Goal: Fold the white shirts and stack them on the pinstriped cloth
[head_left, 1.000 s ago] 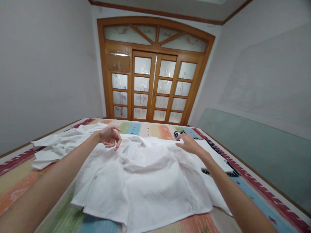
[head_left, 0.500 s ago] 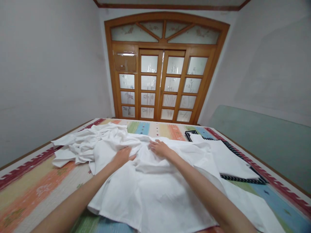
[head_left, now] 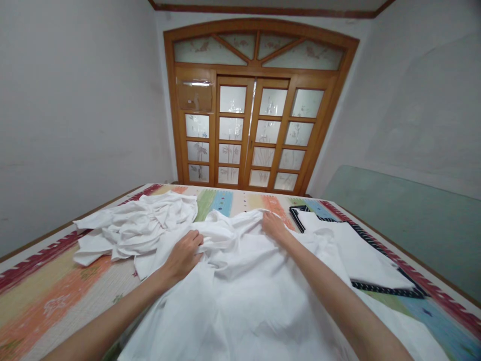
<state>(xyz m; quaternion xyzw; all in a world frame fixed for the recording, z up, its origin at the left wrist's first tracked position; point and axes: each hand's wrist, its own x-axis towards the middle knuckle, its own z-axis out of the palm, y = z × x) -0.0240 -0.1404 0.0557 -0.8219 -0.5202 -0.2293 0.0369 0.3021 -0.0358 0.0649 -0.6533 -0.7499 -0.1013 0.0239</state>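
Observation:
A loose white shirt (head_left: 255, 291) lies spread and wrinkled in front of me, its near part reaching the bottom of the view. My left hand (head_left: 187, 251) has its fingers curled round a bunched fold on the shirt's left side. Farther off and to the right, my right hand (head_left: 274, 224) pinches the shirt's far edge, which is lifted a little. The fingertips of both hands are partly hidden in the cloth. Left of the shirt rests a crumpled heap of white clothes (head_left: 139, 225).
A folded white garment (head_left: 361, 250) lies on a black item with white-patterned edging (head_left: 391, 289) at the right. Everything rests on a striped, multicoloured cover (head_left: 71, 296). Beyond stand wooden doors with glass panes (head_left: 250, 130); a pale green panel (head_left: 409, 215) lines the right side.
My right hand has moved right and slightly away, taking hold of the shirt's far edge. The fingers of my left hand have closed on the cloth. The shirt's near part has shifted toward me.

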